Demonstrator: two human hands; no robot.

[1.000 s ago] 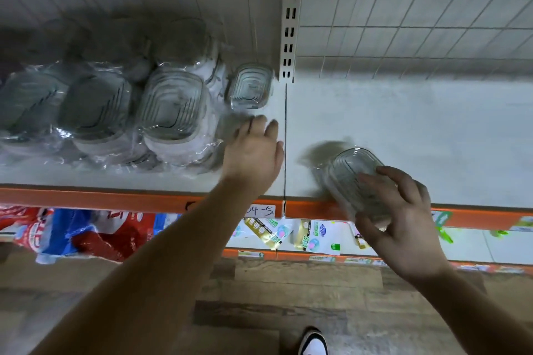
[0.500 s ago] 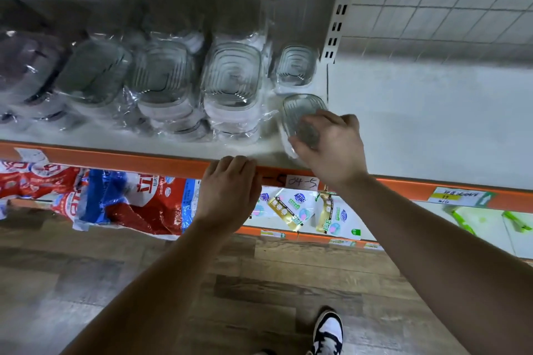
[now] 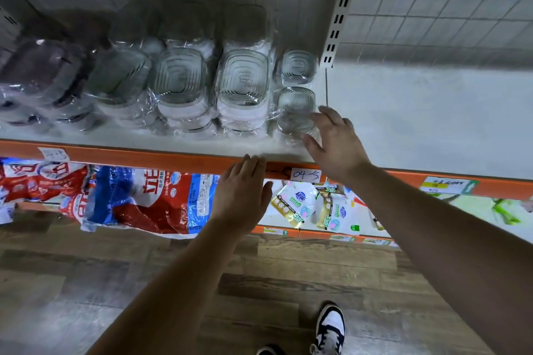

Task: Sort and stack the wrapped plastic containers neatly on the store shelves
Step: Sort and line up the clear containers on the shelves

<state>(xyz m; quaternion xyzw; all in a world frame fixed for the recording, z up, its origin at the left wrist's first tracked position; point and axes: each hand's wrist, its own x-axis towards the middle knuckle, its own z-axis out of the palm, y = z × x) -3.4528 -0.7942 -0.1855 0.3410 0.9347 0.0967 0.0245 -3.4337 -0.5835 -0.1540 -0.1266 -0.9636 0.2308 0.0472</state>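
Several clear plastic containers in shiny wrap stand in rows on the white shelf (image 3: pixel 418 124). A small wrapped container (image 3: pixel 295 108) sits at the right end of the front row, with another small container (image 3: pixel 297 66) behind it. My right hand (image 3: pixel 336 143) hovers just right of the front small container, fingers spread and relaxed, fingertips at its wrap. My left hand (image 3: pixel 243 190) rests flat on the orange shelf edge (image 3: pixel 144 157), holding nothing. Larger wrapped stacks (image 3: pixel 243 86) fill the shelf to the left.
Dark-lidded wrapped containers (image 3: pixel 40 72) lie at the far left. A slotted upright (image 3: pixel 340 8) divides the bays. A tag marked 04-5 (image 3: pixel 305 174) hangs on the edge. Red and blue bags (image 3: pixel 138 199) and small packets (image 3: pixel 297 204) sit on the lower shelf. Wood floor and my shoe (image 3: pixel 330 326) below.
My right hand carried the small container from the right bay to the end of the front row and let go of it. My left hand dropped from the shelf to its orange edge.
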